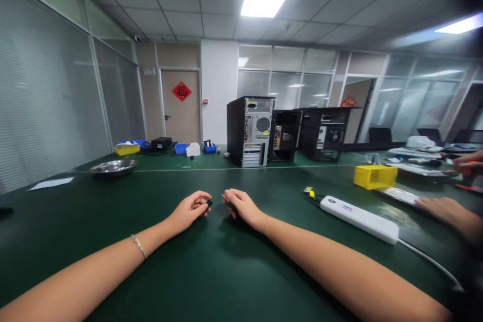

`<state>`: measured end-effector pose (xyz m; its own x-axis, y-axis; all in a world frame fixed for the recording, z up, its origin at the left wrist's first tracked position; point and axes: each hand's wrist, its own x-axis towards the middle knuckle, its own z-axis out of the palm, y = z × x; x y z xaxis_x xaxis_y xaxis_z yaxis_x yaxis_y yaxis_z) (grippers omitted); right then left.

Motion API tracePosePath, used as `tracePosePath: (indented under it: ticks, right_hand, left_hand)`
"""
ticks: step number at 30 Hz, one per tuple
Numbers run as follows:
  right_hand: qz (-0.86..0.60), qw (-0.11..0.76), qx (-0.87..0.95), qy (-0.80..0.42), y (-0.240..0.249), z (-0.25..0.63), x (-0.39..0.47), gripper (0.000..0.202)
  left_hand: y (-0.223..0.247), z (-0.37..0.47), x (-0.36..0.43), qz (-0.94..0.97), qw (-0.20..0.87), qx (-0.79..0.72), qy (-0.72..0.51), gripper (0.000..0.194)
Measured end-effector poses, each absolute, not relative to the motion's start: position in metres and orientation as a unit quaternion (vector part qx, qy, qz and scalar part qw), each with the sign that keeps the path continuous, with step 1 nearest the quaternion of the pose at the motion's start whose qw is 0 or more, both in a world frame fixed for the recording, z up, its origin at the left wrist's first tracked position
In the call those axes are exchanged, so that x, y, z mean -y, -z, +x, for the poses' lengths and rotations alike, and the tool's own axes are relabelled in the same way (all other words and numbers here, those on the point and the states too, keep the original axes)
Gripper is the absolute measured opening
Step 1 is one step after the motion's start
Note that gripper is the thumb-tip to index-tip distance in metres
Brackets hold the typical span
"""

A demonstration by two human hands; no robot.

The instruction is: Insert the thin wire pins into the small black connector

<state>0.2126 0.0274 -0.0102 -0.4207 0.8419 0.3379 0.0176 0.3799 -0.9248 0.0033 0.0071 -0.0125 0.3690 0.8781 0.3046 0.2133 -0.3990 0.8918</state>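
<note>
Near the middle of the green table, my left hand point(190, 211) pinches a small black piece point(209, 203) between thumb and fingers. It is too small to name more closely. A short gap away, my right hand point(245, 206) is closed around a small dark-handled tool point(232, 207). Its thin metal tip points toward my left hand, and the fingers cover most of the handle, so its kind does not show. The two hands are apart, low over the tabletop.
Computer cases point(251, 133) stand at the back. A white power strip point(360, 219) and yellow bin point(375, 177) lie right, where another person's hands point(443, 209) work. Back left are a metal bowl point(116, 167), paper point(51, 183) and small blue bins point(181, 149).
</note>
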Motion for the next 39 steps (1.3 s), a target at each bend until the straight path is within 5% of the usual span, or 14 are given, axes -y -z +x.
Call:
tracePosePath:
  ticks: [18,39]
  right_hand:
    - [-0.293,0.347,0.844,-0.285,0.017,0.210,-0.019,0.021]
    - [-0.349,0.368,0.860,-0.059,0.011,0.212,-0.010,0.008]
  left_hand:
    - [0.004,0.001,-0.005,0.747,0.341,-0.410,-0.397,0.031]
    - [0.005,0.000,-0.005,0.749,0.355,-0.390,-0.401,0.030]
